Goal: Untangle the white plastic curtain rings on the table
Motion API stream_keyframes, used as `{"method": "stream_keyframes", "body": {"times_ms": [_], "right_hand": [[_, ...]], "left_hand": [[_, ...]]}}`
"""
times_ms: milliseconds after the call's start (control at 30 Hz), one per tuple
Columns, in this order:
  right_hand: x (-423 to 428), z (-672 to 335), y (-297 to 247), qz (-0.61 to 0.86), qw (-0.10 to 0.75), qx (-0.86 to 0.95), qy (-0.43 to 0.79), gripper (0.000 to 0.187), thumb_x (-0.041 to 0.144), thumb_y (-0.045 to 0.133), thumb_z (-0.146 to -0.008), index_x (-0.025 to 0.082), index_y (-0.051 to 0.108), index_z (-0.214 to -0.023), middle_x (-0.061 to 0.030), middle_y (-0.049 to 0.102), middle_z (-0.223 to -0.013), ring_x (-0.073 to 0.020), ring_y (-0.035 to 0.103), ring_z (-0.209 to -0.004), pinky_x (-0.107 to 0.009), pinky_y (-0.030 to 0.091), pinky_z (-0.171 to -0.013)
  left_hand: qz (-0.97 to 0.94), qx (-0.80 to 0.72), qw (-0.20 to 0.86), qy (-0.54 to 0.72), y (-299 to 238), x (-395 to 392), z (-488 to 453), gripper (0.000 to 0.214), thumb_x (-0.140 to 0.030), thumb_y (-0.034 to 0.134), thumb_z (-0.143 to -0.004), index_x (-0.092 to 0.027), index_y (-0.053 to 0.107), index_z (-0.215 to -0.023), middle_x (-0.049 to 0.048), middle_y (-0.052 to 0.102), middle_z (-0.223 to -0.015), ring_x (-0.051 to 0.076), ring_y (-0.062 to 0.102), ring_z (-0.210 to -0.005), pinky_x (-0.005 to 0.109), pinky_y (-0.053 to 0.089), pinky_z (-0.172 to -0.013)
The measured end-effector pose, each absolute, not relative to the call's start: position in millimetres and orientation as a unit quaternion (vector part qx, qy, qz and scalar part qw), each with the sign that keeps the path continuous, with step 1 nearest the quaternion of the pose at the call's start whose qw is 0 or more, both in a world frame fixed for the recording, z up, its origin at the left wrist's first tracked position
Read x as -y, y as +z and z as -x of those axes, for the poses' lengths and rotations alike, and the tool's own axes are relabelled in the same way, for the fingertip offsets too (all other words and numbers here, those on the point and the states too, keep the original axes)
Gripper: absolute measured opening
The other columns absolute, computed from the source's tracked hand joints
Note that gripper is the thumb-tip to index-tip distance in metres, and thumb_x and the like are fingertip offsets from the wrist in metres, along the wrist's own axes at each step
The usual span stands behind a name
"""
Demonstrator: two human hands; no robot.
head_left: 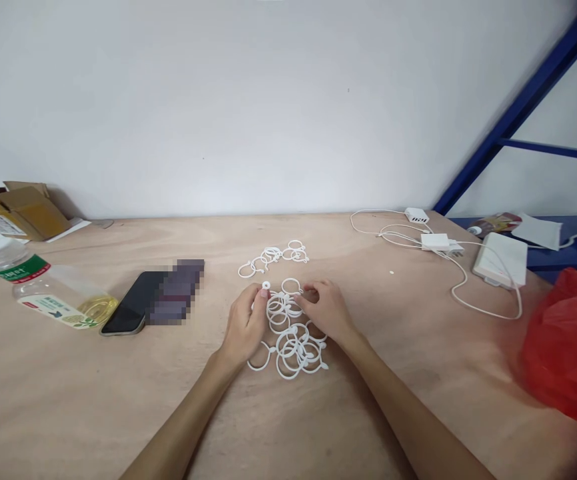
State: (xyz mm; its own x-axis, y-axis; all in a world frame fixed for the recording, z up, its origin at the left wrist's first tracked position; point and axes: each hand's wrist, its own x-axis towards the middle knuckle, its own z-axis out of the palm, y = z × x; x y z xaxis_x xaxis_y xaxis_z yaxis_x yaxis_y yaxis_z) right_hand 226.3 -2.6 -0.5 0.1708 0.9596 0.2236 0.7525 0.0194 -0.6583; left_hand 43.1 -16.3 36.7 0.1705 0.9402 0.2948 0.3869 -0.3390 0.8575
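Observation:
Between the thumb and fingers of my left hand [246, 323] a small white plastic ring with a hole [266, 285] is pinched, mostly hidden by the fingers. My right hand [329, 312] is at the upper right edge of a loose pile of white plastic rings [292, 350]. Its thumb and forefinger are curved and a little apart, close to one white ring [291, 280]; whether they touch it I cannot tell. The piled rings are thin hoops with small tabs, and many overlap. Beyond my hands lies a smaller row of similar rings [272, 253], some seemingly linked together.
To the left are a phone [131, 303], a clear plastic bottle [48, 287] lying tilted and a cardboard box [28, 210]. On the right lie a white charger [434, 242] with cables, a white box-shaped device [501, 259] and a red plastic bag [568, 347]. A wall [278, 113] stands behind the table.

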Motion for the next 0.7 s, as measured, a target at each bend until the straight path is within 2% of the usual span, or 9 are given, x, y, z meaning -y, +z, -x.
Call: {"method": "stream_keyframes", "body": {"times_ms": [100,300,467,567,700], "right_hand": [[1,-228,-2,0.684,0.349,0.622,0.155,0.017,0.029,0.064,-0.072,0.016,0.069,-0.082,-0.0095,0.066,-0.088,-0.0224,0.057,-0.085,-0.036,0.043,-0.083],[0,-227,-2,0.669,0.384,0.616,0.158,0.012,0.026,0.061,-0.072,0.018,0.068,-0.076,-0.0061,0.066,-0.080,-0.0195,0.057,-0.076,-0.034,0.044,-0.076],[0,-227,4,0.658,0.468,0.560,0.189,0.014,0.031,0.060,-0.071,0.019,0.067,-0.074,-0.0041,0.066,-0.075,-0.0187,0.057,-0.072,-0.032,0.045,-0.071],[0,-229,10,0.636,0.533,0.520,0.202,0.018,0.035,0.061,-0.072,0.018,0.066,-0.077,-0.0050,0.067,-0.081,-0.0190,0.058,-0.075,-0.033,0.045,-0.072],[1,-230,20,0.561,0.614,0.442,0.338,0.020,0.037,0.065,-0.069,0.019,0.064,-0.077,-0.0027,0.066,-0.079,-0.0172,0.058,-0.073,-0.031,0.044,-0.071]], "left_hand": [[-0.697,-0.468,0.309,0.448,37,17,-42,0.033,-0.038,0.030,-0.094,-0.019,0.050,-0.075,0.0001,0.051,-0.071,0.016,0.049,-0.071,0.028,0.038,-0.067],[-0.736,-0.467,0.252,0.420,36,15,-38,0.017,-0.032,0.044,-0.088,-0.020,0.056,-0.086,0.0021,0.055,-0.085,0.018,0.051,-0.083,0.030,0.041,-0.076],[-0.771,-0.490,0.240,0.330,28,12,-40,0.017,-0.024,0.047,-0.083,-0.020,0.060,-0.092,0.0038,0.057,-0.092,0.021,0.051,-0.091,0.035,0.042,-0.083],[-0.797,-0.492,0.223,0.271,23,11,-41,0.025,-0.018,0.046,-0.078,-0.021,0.064,-0.095,0.0045,0.058,-0.094,0.022,0.050,-0.092,0.039,0.041,-0.085],[-0.784,-0.502,0.185,0.314,20,10,-38,0.032,-0.016,0.044,-0.080,-0.026,0.068,-0.099,0.0055,0.053,-0.109,0.024,0.046,-0.102,0.046,0.035,-0.096]]}}
